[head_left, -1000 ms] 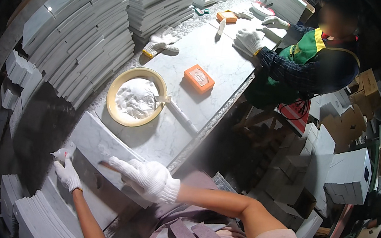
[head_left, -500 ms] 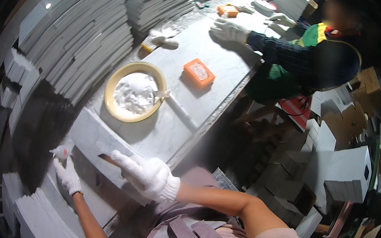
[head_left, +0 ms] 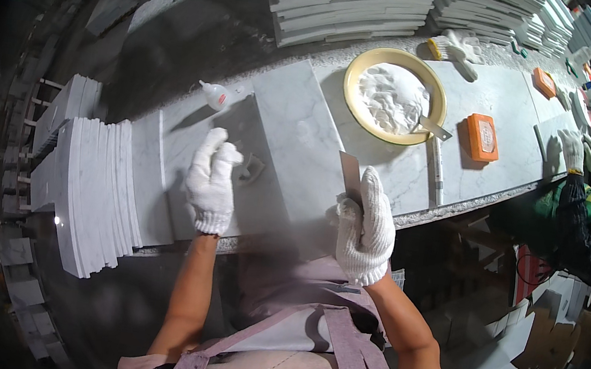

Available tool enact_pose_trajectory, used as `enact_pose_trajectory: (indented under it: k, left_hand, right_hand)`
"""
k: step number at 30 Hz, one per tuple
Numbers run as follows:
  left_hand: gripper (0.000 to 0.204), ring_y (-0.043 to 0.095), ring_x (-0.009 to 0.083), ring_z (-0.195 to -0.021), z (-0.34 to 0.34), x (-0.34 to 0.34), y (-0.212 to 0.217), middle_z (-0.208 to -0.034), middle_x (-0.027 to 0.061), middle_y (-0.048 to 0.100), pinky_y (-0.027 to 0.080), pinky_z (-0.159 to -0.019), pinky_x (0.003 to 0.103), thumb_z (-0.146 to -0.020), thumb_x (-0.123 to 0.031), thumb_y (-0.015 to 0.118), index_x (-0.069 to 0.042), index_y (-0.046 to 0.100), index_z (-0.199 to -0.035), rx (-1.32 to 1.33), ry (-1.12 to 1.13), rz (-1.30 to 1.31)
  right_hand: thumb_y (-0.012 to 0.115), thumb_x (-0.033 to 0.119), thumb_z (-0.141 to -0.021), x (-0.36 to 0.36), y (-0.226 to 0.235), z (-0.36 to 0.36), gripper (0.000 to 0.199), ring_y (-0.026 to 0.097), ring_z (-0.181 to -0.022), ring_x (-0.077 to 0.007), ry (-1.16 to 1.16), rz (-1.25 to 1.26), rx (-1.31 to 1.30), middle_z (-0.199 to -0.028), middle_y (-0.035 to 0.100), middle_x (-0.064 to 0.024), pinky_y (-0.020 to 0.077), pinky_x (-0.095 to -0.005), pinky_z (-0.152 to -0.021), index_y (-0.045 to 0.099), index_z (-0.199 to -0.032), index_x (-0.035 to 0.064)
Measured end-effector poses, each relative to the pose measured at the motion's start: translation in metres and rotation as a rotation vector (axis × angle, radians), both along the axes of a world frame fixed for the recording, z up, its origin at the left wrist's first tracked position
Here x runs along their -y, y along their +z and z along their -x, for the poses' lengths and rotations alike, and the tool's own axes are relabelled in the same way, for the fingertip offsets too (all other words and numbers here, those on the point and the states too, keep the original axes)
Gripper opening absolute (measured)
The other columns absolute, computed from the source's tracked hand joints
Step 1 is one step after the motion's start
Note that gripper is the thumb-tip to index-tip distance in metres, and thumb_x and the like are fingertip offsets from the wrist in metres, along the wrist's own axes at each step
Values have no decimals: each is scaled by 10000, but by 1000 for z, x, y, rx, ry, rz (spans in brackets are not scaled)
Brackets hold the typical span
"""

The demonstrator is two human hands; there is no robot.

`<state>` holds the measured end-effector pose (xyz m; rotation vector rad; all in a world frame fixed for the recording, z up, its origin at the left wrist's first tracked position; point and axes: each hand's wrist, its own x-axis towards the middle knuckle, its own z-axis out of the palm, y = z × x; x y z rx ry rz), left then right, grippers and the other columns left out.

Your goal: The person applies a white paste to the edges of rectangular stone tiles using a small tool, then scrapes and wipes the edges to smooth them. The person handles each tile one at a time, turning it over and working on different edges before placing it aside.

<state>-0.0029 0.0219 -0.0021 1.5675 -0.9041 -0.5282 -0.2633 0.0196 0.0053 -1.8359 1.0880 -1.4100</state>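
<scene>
My left hand [head_left: 212, 182], in a white knit glove, hovers over the grey marble slabs with its fingers apart and holds nothing. A small white squeeze bottle [head_left: 216, 96] with a narrow tip stands on the slab just beyond it. My right hand [head_left: 368, 231], gloved too, grips a flat metal scraper blade [head_left: 348, 174] that points up and away over the slab edge. Between my hands lies a marble slab [head_left: 288, 124]. Beyond my right hand is a yellow bowl [head_left: 350, 106] of white paste [head_left: 389, 96], with a putty knife [head_left: 435, 129] resting on its rim.
An orange box [head_left: 482, 138] and a long white stick [head_left: 436, 175] lie right of the bowl. Stacked slabs [head_left: 97, 188] stand at left, more piles [head_left: 349, 1] at the back. A spare glove [head_left: 459, 51] lies behind the bowl. A co-worker's gloved hand [head_left: 572, 150] is at far right.
My left hand has let go of the squeeze bottle and drawn back from it. My right hand still holds the scraper. The view has swung left, so the bowl now appears further right.
</scene>
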Motion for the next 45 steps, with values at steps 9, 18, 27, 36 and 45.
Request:
enact_pose_trajectory:
  k: [9,18,27,36,45]
  left_hand:
    - [383,726,254,-1097,13,4,11,-1074,115,778,383,-1231,478,-944,-110,786,2,692,-1298,401,-168,40]
    - [705,523,383,-1419,21,37,20,-1448,163,614,334,-1269,523,-892,-408,842,-18,599,-1427,914,-385,172]
    - [879,433,362,-1484,18,90,1,-1551,155,513,246,-1292,561,-851,-746,697,-141,589,-1479,1143,-583,89]
    - [606,496,355,-1469,8,87,19,-1499,148,610,294,-1285,511,-1004,-544,653,-105,648,-1421,1109,-704,106]
    - [553,516,376,-1445,9,74,30,-1470,196,617,330,-1264,502,-1027,-444,664,-41,639,-1404,917,-675,52]
  right_hand:
    - [582,-114,-906,-17,-6,1,657,700,-810,-260,-3,-101,94,-1063,712,-169,592,-366,-711,477,-1550,-33]
    - [629,-124,-859,-13,-12,0,701,697,-734,-261,-2,-27,2,-929,720,-130,577,-363,-656,495,-1540,-20]
    - [633,-131,-837,-10,-11,-2,714,694,-712,-260,-11,7,-23,-889,717,-118,568,-360,-643,509,-1531,-19]
    - [642,-106,-847,-9,-6,0,686,713,-747,-259,-9,-9,-48,-956,741,-129,581,-363,-656,529,-1518,-22]
    - [586,-124,-937,-9,1,-1,588,702,-875,-261,-62,37,-140,-1064,714,-167,589,-377,-841,517,-1516,-43]
